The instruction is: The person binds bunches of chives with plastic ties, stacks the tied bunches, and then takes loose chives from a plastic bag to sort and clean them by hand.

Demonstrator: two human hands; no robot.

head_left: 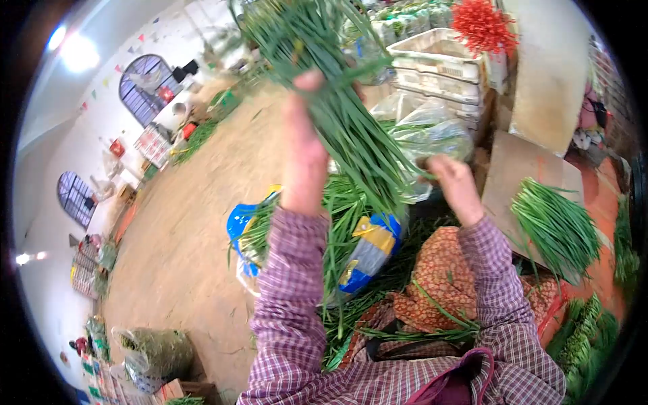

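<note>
My left hand (307,145) is raised and wrapped round a big bunch of garlic chives (358,128), long flat green leaves that slant down to the right. At the lower side of the bunch, my right hand (455,185) is closed in a pinch on what looks like a chive leaf; its fingertips are partly blurred. Below the bunch sits a blue, yellow and grey bag (370,253) with more loose chives (341,209) spilling from it. On a cardboard sheet (509,169) to my right lies another bunch of chives (557,226).
White plastic crates (439,67) are stacked ahead, with a red bundle (482,27) beside them. A clear plastic bag (432,135) lies in front of the crates. Patterned cloth (439,277) covers my lap. A bagged bundle of greens (155,354) stands on the floor (175,243) at lower left.
</note>
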